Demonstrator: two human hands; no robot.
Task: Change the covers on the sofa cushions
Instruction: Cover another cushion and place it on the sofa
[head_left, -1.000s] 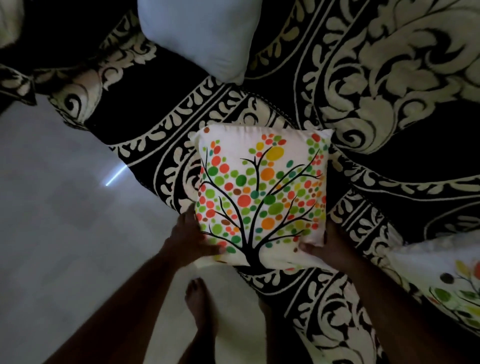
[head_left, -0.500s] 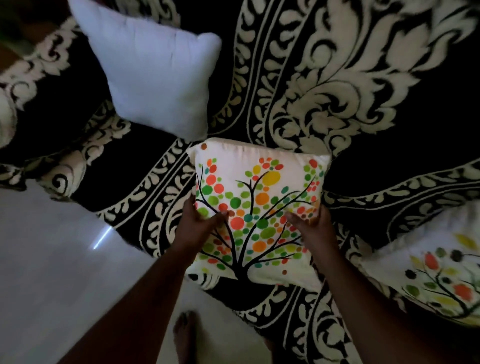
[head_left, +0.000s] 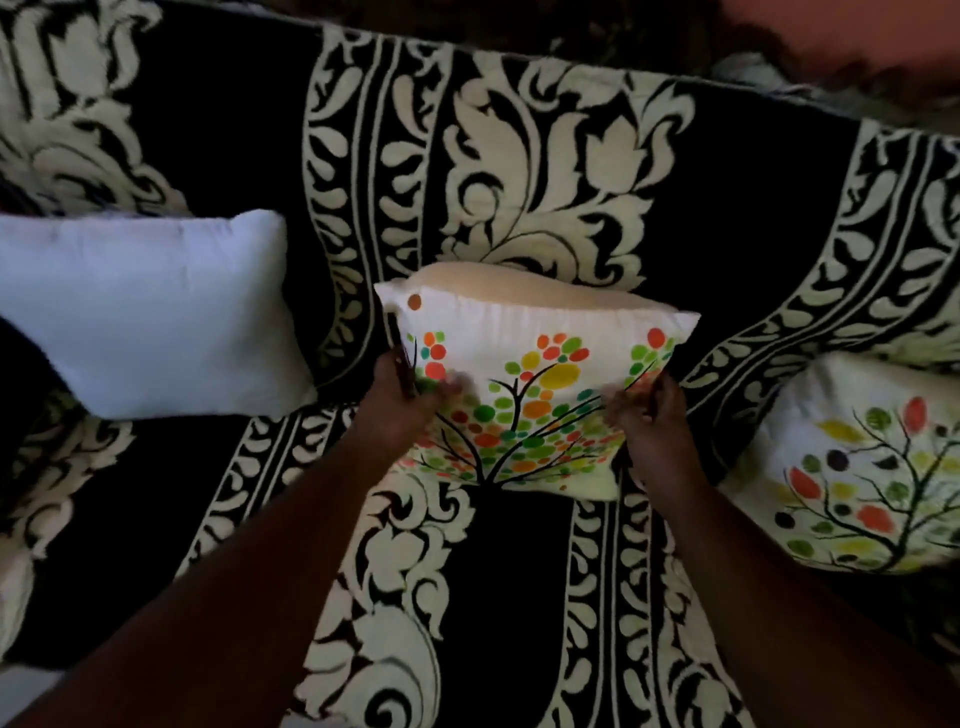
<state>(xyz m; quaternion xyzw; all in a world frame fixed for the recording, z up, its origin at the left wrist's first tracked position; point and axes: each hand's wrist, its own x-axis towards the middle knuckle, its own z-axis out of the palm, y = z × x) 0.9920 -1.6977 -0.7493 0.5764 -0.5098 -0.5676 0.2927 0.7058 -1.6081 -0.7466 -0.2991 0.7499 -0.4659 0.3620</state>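
Gripping the tree cushion (head_left: 535, 374) by its side edges, the left hand (head_left: 400, 400) and right hand (head_left: 649, 410) each curl round a side, thumbs on the printed face. It stands upright mid-sofa (head_left: 727, 208), its long axis running left to right between the hands; both sit equally close. A bare cushion (head_left: 150, 312) lies left, another covered cushion (head_left: 872, 467) right.

We see sofa (head_left: 727, 208) draped in black-and-cream throw; on it plain white cushion (head_left: 150, 312), two tree-print cushions (head_left: 524, 384) (head_left: 862, 467).
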